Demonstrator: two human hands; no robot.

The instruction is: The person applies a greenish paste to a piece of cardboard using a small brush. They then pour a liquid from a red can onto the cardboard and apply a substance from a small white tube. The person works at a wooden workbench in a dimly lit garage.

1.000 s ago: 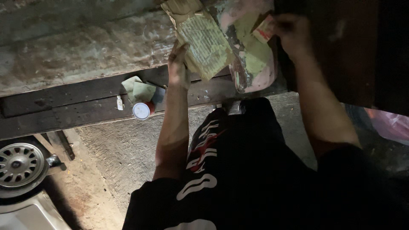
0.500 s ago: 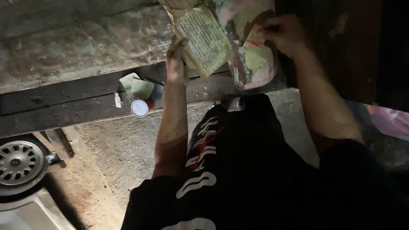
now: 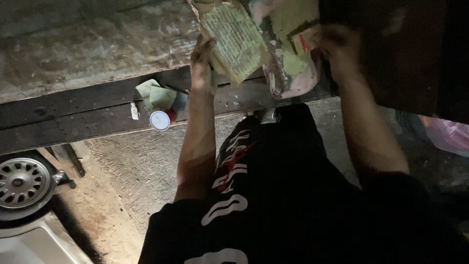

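The worn, yellowish printed paper packet sits at twelve o'clock in your view, tilted, its lower edge hanging just past the front lip of the grey weathered wooden ledge. Your left hand grips its lower left edge, fingers curled up against the paper. Touching it at two o'clock is a crumpled pink and pale green plastic bag; your right hand is closed on that bag's right side, though shadow hides the fingertips.

Below the ledge a dark wooden beam runs from nine o'clock towards the centre. On it, at about ten o'clock from your left forearm, lie a folded pale green scrap of paper and a small round white-lidded red container, just beside each other. A dark wooden panel closes off the two o'clock corner, tight against your right wrist.

Open room lies at eight o'clock: bare concrete floor, reaching to a spoked metal wheel at the left edge.
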